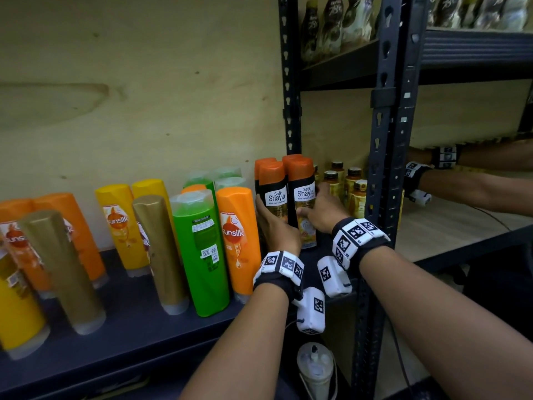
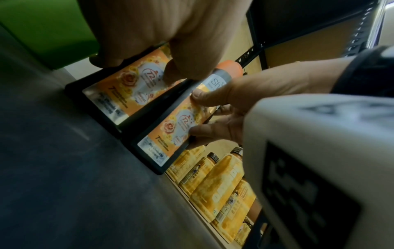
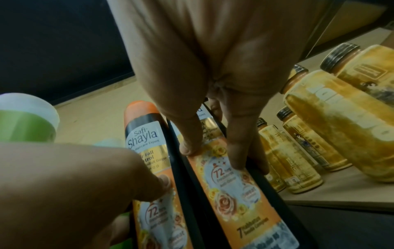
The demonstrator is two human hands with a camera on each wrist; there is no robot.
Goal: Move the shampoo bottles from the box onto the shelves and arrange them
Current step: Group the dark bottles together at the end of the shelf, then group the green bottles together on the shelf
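Two black Safi Shayla shampoo bottles with orange caps stand side by side at the right end of the dark shelf (image 1: 138, 313), with two more like them right behind. My left hand (image 1: 271, 216) grips the left bottle (image 1: 275, 194), fingers round its left side and thumb on the front label. My right hand (image 1: 313, 204) grips the right bottle (image 1: 305, 192), thumb on the front and fingers round its right side. The left wrist view shows the left bottle (image 2: 127, 89) and the right bottle (image 2: 170, 133) both upright on the shelf. In the right wrist view my right hand (image 3: 213, 158) presses the right bottle (image 3: 230, 198).
Orange, yellow, gold and green Sunsilk bottles (image 1: 202, 249) crowd the shelf to the left. Small amber bottles (image 1: 352, 183) stand on the wooden shelf just right of the pair. A black metal upright (image 1: 386, 168) rises at the right. Another person's arms (image 1: 461, 180) reach across that shelf.
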